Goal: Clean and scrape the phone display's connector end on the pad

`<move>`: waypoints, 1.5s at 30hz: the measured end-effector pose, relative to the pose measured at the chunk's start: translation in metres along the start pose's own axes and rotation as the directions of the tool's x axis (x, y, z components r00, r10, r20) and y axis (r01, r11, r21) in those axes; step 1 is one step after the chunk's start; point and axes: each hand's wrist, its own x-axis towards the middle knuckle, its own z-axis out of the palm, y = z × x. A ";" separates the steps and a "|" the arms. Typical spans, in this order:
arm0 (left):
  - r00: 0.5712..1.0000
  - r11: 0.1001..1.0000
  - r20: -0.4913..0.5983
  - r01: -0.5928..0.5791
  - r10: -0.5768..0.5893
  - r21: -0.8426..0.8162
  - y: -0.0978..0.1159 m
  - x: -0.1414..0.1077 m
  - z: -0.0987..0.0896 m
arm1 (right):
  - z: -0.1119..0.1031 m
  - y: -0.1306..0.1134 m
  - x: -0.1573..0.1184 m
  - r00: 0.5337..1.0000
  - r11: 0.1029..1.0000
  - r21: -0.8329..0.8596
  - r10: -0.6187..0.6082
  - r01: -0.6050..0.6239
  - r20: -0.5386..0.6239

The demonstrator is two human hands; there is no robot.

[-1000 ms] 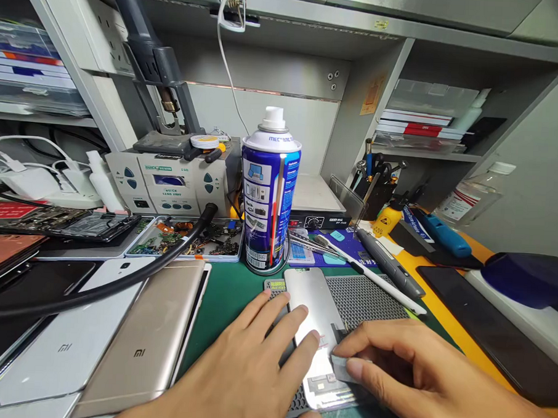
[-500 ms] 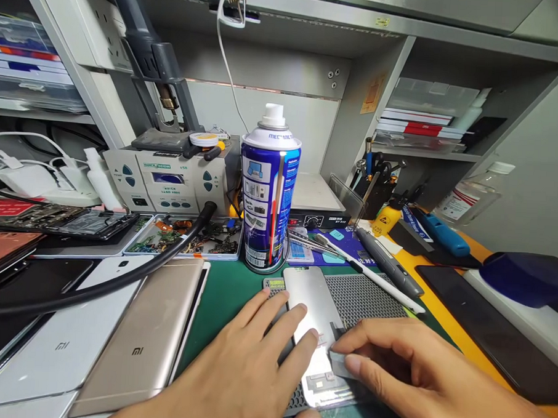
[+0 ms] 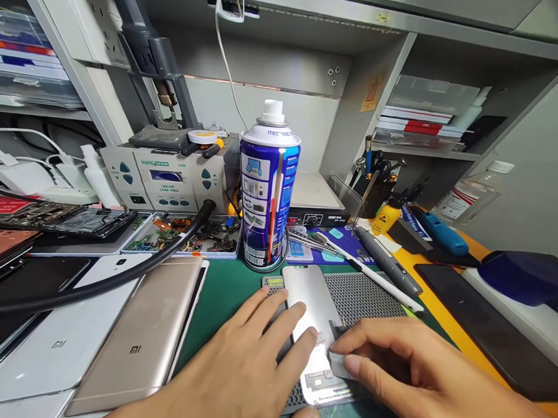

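Right-hand grip (image 3: 408,359): thumb and forefinger pinched on a thin, dull-gray strip (image 3: 340,364) at the long right edge of a smooth, silvery, round-cornered panel (image 3: 314,309). Left hand (image 3: 249,358) lies spread over its opposite edge. Panel rests toward the left edge of a dark, hole-patterned mat (image 3: 370,293); beyond the mat's far edge stands a glossy, cylindrical spray can (image 3: 260,199).

Silver panel (image 3: 318,312) partly behind fingers (image 3: 302,347)

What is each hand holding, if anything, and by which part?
The right hand pinches a small grey piece by its upper edge, between thumb and forefinger. The left hand grips nothing visible; its fingers rest on the silver panel.
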 end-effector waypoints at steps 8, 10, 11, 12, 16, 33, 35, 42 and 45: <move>0.999 1.000 0.033 -0.002 0.003 -0.013 -0.001 0.003 -0.003 | -0.001 -0.001 0.001 0.999 1.000 0.003 0.022 -0.022 0.043; 1.000 1.000 0.027 0.005 -0.005 -0.016 -0.001 0.002 -0.002 | -0.001 0.001 0.000 0.999 0.999 0.009 0.031 -0.032 0.044; 1.000 1.000 0.023 0.007 -0.007 -0.016 -0.001 0.001 -0.001 | 0.000 0.002 -0.001 0.998 0.999 0.011 0.032 -0.033 0.045; 1.000 1.000 0.021 0.009 -0.009 -0.017 -0.001 0.001 -0.001 | 0.000 0.003 -0.002 0.998 0.999 0.013 0.034 -0.034 0.048; 1.000 1.000 0.027 0.007 -0.006 -0.025 0.000 0.000 0.000 | 0.002 0.004 -0.003 0.999 1.000 0.020 0.014 -0.015 0.030; 0.989 0.999 0.148 0.034 -0.029 -0.034 0.005 0.009 -0.029 | -0.002 -0.002 0.001 0.999 1.000 -0.016 -0.015 0.015 0.030; 0.989 0.998 0.146 0.040 -0.034 -0.039 0.004 0.007 -0.027 | -0.002 -0.001 0.000 0.999 0.999 -0.023 -0.023 0.024 0.027; 0.988 0.997 0.145 0.054 -0.046 -0.055 0.005 0.009 -0.025 | 0.002 0.004 0.001 0.999 0.999 0.002 -0.041 0.041 -0.007; 0.989 0.997 0.135 0.062 -0.054 -0.056 0.005 0.011 -0.028 | 0.002 0.004 0.000 0.999 0.999 0.001 -0.040 0.040 0.005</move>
